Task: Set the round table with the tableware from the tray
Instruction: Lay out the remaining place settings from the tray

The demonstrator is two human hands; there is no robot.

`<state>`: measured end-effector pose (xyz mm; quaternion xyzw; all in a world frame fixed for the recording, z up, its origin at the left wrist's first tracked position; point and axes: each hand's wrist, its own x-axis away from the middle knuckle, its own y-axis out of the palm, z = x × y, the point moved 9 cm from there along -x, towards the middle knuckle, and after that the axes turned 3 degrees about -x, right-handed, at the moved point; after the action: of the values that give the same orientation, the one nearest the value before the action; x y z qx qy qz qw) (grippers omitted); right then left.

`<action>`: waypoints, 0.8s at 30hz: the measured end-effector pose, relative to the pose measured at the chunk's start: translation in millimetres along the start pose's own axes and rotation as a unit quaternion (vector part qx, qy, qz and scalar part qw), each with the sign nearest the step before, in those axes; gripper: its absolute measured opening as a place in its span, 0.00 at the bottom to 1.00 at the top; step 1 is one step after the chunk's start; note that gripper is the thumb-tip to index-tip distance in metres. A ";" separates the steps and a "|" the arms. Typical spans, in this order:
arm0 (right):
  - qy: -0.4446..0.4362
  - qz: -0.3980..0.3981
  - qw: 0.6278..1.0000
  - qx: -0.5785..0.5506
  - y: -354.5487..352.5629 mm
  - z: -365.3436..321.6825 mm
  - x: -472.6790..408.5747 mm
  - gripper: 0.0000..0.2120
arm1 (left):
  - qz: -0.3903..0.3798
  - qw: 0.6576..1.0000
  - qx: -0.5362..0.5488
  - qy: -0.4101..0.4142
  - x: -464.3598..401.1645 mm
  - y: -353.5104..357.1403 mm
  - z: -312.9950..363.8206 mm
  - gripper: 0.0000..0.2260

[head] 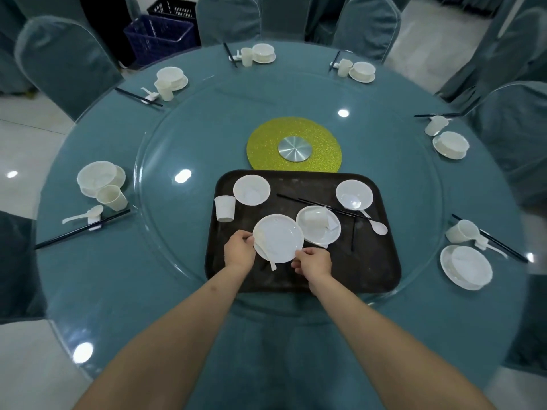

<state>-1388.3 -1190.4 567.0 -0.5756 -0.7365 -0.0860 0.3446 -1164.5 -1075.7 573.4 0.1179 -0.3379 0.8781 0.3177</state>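
Over tray (370,261), plate (279,236) pinched between left hand (239,250), right hand (314,261)

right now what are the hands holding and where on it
Both hold the white plate over the tray: left hand at its left rim, right hand at its near-right rim.

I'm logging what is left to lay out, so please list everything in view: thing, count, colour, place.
tray: 1, dark brown, near edge of the glass turntable
plate: 1, white, on tray, held at both sides
second plate: 1, white, on tray, a tipped cup lying on it
bowls: 2, white, back of tray
upright cup: 1, white, tray's left edge
spoons: at least 3, white, on tray
chopsticks: several, black, across tray
place settings: 6, white ware with black chopsticks, round the table rim
centre disc: 1, yellow-green with metal hub
chairs: several, teal covers
baskets: 2, dark blue, beyond the table
left hand: grip on plate's left rim
right hand: grip on plate's right rim
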 end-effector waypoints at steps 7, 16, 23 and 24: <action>-0.014 -0.029 0.998 -0.052 -44.2 23.2 27.2 0.04 | -0.029 0.996 0.081 -0.008 49.8 14.7 -5.1 0.06; -0.025 -0.037 0.992 -0.121 -121.1 72.4 66.0 0.04 | -0.104 0.983 0.153 -0.007 123.6 69.7 -28.2 0.04; -0.012 -0.008 0.991 -0.134 -172.7 130.8 81.3 0.05 | -0.159 0.976 0.150 -0.010 177.9 111.4 -50.6 0.05; -0.008 -0.002 0.991 -0.137 -178.4 139.5 82.3 0.05 | -0.162 0.976 0.147 -0.012 185.0 117.0 -53.8 0.05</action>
<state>-1615.4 -1109.9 560.7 -0.6166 -0.7215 -0.1825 0.2567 -1381.2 -1017.9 550.8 0.2273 -0.1852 0.8534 0.4311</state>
